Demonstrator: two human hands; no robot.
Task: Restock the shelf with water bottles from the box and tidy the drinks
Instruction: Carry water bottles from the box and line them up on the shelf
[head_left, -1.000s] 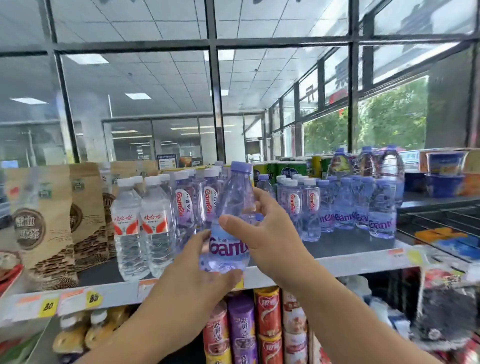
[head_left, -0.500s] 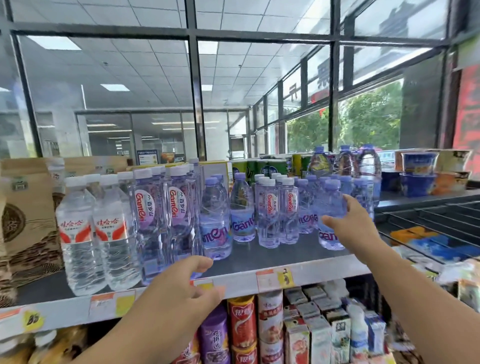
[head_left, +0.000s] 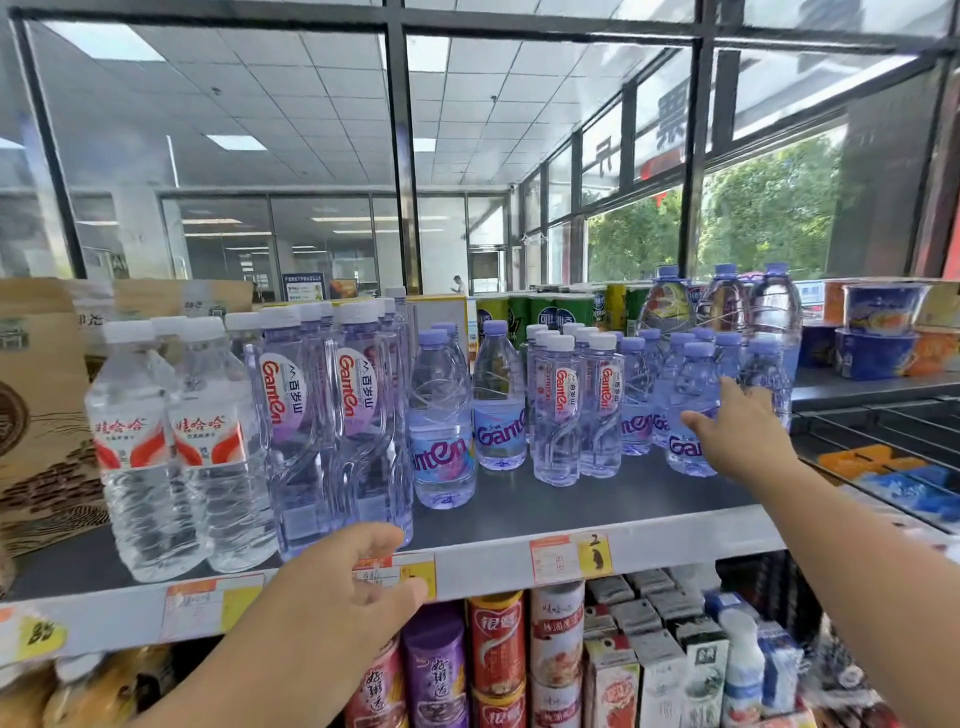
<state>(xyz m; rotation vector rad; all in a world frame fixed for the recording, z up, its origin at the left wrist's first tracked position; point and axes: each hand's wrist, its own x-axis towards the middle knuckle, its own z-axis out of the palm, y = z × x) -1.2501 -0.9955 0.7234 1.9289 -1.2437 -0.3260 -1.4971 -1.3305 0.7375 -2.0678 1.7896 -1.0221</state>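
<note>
Shelf (head_left: 597, 512) bottle (head_left: 688, 415) meets right hand (head_left: 740, 434); left hand (head_left: 345, 587) apart.

The right hand (head_left: 740, 434) touches a small bottle (head_left: 688, 415) at the front of a cluster on the shelf (head_left: 597, 506); tall bottles (head_left: 722, 301) stand behind it. Left of that hand stand paired bottles (head_left: 576, 410). The left hand (head_left: 345, 597) sits before the shelf edge, large bottles (head_left: 327, 426) just behind it.

left hand (head_left: 348, 587), right hand (head_left: 740, 434): both bare, no gloves, rings or watch in view; forearms bare to frame edge, no sleeves visible.
</note>
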